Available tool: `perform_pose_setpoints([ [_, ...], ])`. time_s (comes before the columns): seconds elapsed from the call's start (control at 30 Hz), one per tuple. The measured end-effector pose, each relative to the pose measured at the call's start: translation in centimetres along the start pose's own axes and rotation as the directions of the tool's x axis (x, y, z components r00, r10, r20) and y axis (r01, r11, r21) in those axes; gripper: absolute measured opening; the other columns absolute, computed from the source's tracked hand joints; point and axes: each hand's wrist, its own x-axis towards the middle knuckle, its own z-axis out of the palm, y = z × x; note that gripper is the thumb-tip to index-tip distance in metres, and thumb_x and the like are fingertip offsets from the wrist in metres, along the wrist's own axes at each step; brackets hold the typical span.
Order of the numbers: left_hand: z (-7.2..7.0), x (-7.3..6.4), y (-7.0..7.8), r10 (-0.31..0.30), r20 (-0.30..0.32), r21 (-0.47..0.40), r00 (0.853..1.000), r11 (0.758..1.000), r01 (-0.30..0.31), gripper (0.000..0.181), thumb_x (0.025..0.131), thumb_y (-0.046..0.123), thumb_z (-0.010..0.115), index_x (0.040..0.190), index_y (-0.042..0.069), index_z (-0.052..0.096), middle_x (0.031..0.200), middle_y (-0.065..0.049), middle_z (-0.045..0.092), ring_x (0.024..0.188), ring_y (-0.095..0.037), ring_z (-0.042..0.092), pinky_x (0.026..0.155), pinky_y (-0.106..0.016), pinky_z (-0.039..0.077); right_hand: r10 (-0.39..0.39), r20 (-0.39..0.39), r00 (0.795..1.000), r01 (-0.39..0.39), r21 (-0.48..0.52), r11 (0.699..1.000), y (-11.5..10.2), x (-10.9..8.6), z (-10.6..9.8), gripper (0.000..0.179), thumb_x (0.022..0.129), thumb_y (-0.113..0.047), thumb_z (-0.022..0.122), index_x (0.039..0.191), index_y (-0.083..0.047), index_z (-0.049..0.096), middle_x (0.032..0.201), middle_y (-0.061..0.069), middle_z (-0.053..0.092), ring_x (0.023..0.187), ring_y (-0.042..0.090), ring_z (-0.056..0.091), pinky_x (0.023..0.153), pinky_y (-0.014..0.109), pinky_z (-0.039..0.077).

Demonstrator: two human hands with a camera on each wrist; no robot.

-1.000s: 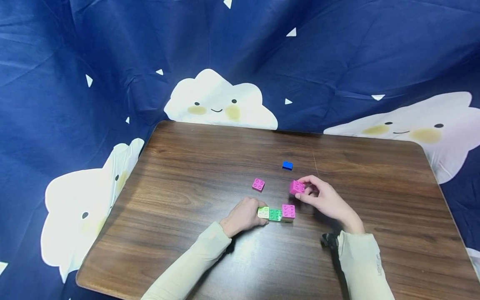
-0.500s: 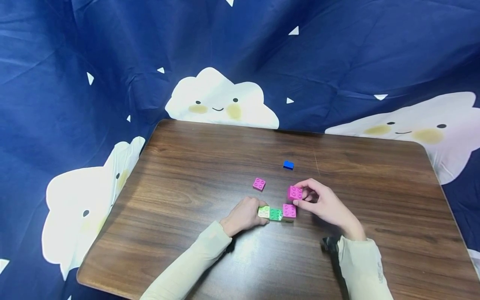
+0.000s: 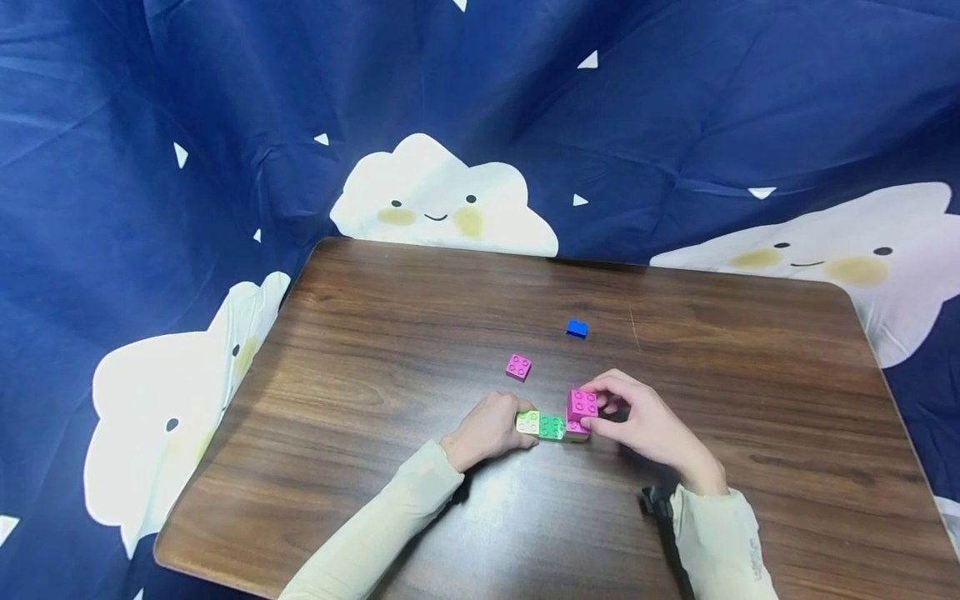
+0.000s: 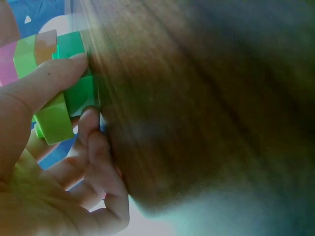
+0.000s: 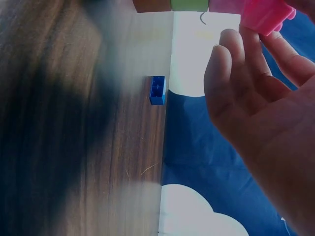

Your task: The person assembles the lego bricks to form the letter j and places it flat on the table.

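My left hand point(image 3: 491, 429) grips the left end of a row of joined building blocks, by a pale green block point(image 3: 527, 422). A green block point(image 3: 552, 427) sits in the middle of the row, and a pink block point(image 3: 576, 429) tops its right end. With thumb and fingertips my right hand point(image 3: 648, 421) pinches another pink block point(image 5: 266, 14), which overlaps the row's pink one from above in the head view. Up close in the left wrist view, the thumb presses on a dark green block point(image 4: 78, 96), beside a lime green block point(image 4: 55, 120) and a brown block point(image 4: 45, 45).
Behind the row, a loose pink block point(image 3: 518, 367) lies on the brown wooden table point(image 3: 390, 333). Farther back is a small blue block point(image 3: 577, 328), seen on its side in the right wrist view. A dark blue cloth point(image 3: 480, 83) with clouds hangs behind the table.
My right hand has moved left and toward the person, bringing its pink block from behind the row to over the row's right end. The left hand has kept its grip in place.
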Motion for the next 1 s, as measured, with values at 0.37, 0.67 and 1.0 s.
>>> perform_pose_setpoints([
  [0.37, 0.0, 0.0, 0.0, 0.0, -0.005, 0.002, 1.0, 1.0, 0.0, 0.024, 0.071, 0.025, 0.081, 0.093, 0.019, 0.074, 0.08, 0.01, 0.07, 0.066, -0.003, 0.054, 0.06, -0.016, 0.043, -0.057, 0.0, 0.998, 0.057, 0.001, 0.998, 0.3, -0.5, 0.5, 0.04, 0.081, -0.018, 0.078, 0.118, -0.017, 0.065, 0.105, -0.006, 0.061, 0.087, 0.01, 0.057, 0.075, 0.027, 0.051],
  [0.67, 0.0, 0.0, 0.0, -0.002, -0.004, 0.008, 1.0, 1.0, 0.002, 0.026, 0.071, 0.025, 0.081, 0.095, 0.018, 0.074, 0.08, 0.01, 0.069, 0.065, -0.003, 0.053, 0.059, -0.016, 0.042, -0.074, -0.004, 0.997, 0.074, 0.004, 0.997, 0.4, -0.7, 0.8, 0.04, 0.08, -0.014, 0.078, 0.118, -0.018, 0.065, 0.106, -0.007, 0.061, 0.088, 0.005, 0.056, 0.075, 0.025, 0.051],
  [1.0, 0.1, 0.1, 0.0, -0.004, -0.007, 0.015, 1.0, 1.0, 0.004, 0.026, 0.071, 0.026, 0.081, 0.095, 0.018, 0.074, 0.081, 0.009, 0.07, 0.067, -0.003, 0.054, 0.06, -0.016, 0.043, -0.075, -0.051, 0.996, 0.072, -0.064, 0.995, -0.2, -1.2, 1.4, 0.041, 0.079, -0.014, 0.078, 0.119, -0.015, 0.067, 0.108, -0.007, 0.063, 0.09, 0.002, 0.058, 0.078, 0.025, 0.052],
])
